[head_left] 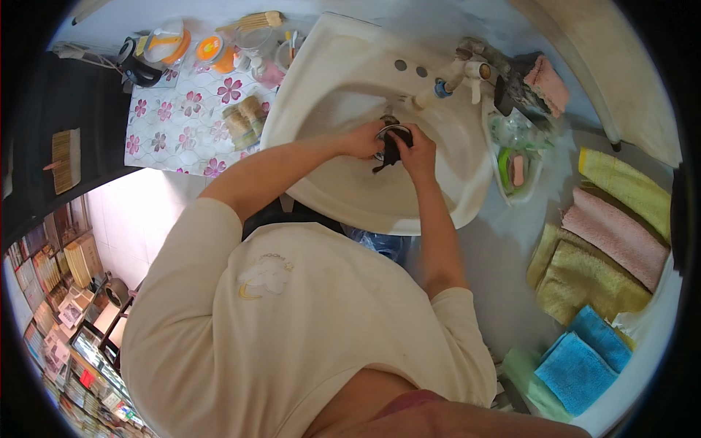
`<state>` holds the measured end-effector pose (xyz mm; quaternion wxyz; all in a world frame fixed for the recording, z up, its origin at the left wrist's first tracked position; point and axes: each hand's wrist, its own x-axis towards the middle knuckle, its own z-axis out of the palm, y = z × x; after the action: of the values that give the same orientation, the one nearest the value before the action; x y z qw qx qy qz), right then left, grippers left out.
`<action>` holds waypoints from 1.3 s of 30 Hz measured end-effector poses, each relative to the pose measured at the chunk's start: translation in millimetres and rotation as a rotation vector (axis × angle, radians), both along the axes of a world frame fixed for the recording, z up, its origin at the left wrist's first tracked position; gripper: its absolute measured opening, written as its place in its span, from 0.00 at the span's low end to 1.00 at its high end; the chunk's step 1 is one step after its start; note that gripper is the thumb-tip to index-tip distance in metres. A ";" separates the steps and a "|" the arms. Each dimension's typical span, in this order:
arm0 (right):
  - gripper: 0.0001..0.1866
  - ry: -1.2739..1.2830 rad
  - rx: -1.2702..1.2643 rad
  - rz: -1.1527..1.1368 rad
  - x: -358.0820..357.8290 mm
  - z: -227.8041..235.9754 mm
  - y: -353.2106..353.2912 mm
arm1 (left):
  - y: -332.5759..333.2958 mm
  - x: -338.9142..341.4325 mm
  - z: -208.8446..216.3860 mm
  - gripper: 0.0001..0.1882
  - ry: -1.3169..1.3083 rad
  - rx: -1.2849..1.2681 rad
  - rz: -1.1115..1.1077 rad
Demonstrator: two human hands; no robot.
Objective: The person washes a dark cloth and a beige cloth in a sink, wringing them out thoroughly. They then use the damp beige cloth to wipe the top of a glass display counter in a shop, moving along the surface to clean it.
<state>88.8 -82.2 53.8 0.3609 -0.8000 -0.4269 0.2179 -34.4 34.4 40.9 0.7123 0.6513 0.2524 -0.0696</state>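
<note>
Over the basin of a cream washbasin, both my hands are closed around one small item. It looks like a limp black cloth pressed against a round, shiny metal-rimmed piece; the kind of that piece is not clear. My left hand grips the metal-rimmed piece from the left. With thumb and fingers bent, my right hand pinches the black cloth on the right side. A loose corner of the cloth hangs below. Just behind the hands lies the drain area, partly hidden by them.
Behind the basin stands a tap; a soap dish with a green and a pink piece sits right. Folded towels lie farther right. On the left, a flowered tabletop bears a black kettle, orange-lidded jars and brown rolls.
</note>
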 end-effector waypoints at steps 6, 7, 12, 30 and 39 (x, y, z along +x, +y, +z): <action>0.13 0.826 0.126 -0.369 -9.9 -26.7 -3.0 | -15.5 -0.5 -13.6 0.13 -0.064 0.210 0.200; 0.13 0.519 0.042 -0.172 -8.4 -21.2 -6.1 | -16.8 -1.7 -18.2 0.13 -0.059 0.355 0.160; 0.12 -0.068 -0.014 -0.036 -10.9 -8.0 -5.0 | -8.8 0.4 -9.9 0.15 0.053 0.097 0.033; 0.11 -0.111 0.028 -0.026 -11.1 -18.1 -12.3 | -16.9 3.0 -42.1 0.15 0.016 0.476 -0.014; 0.16 -0.246 -0.083 0.079 12.3 6.7 -25.0 | 9.6 20.1 -32.0 0.17 0.277 -0.063 0.471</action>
<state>101.1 -107.2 60.4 0.2634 -0.8175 -0.4897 0.1500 -14.2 44.0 8.8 0.6875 0.5364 0.4895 0.0015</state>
